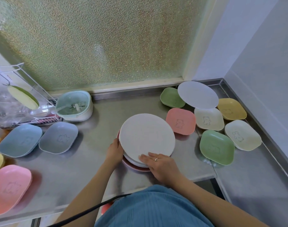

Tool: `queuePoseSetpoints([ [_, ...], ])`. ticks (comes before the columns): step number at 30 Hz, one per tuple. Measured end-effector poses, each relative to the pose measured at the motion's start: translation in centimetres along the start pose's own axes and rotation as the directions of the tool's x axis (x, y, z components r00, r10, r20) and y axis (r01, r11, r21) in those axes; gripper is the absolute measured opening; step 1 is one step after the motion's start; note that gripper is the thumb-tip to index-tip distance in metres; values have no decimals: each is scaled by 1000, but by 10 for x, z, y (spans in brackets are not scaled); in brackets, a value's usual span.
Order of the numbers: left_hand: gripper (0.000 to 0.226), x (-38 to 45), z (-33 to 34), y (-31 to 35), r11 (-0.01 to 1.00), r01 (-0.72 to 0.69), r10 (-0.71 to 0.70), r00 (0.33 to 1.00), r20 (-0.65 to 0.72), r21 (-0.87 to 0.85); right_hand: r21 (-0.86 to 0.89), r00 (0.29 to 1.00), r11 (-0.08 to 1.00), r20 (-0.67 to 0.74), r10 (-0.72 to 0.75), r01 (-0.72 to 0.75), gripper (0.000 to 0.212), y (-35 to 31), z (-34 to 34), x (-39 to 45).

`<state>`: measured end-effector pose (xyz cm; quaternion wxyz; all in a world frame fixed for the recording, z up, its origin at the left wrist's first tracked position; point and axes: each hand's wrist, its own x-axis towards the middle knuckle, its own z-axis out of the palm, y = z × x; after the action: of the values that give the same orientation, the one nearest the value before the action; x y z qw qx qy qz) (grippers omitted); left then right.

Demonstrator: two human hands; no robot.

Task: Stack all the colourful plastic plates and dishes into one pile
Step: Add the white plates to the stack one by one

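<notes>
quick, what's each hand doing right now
Left hand: gripping the left edge of the round white plastic plate.
Right hand: open, flat on that plate's near rim.

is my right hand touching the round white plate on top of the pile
Touching. The head view shows the right hand lying flat with its fingers on the near edge of the round white plastic plate that tops the pile.

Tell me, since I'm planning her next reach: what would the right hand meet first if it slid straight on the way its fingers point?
The right hand points up-left across the white round plate topping the pile; beyond it, probably bare steel counter.
</notes>
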<state>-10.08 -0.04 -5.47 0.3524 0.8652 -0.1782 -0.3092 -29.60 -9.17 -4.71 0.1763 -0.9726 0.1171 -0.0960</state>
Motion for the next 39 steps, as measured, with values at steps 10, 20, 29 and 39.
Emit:
queuePoseSetpoints([
  [10,45,0,-6,7,996,-15,4,992,-123,-86,75,991,996,-124,51,-42,35,12,-19,3],
  [20,44,8,2,21,994,-100,105,989,-102,50,530,581,489,9,814,-693,61,45,-21,28],
  [29,43,9,4,27,998,-58,59,984,-168,13,607,508,480,-141,849,-633,53,77,-35,58],
  [39,39,32,-5,42,997,-5,16,988,-155,72,131,596,630,-223,771,-766,52,208,-87,115],
])
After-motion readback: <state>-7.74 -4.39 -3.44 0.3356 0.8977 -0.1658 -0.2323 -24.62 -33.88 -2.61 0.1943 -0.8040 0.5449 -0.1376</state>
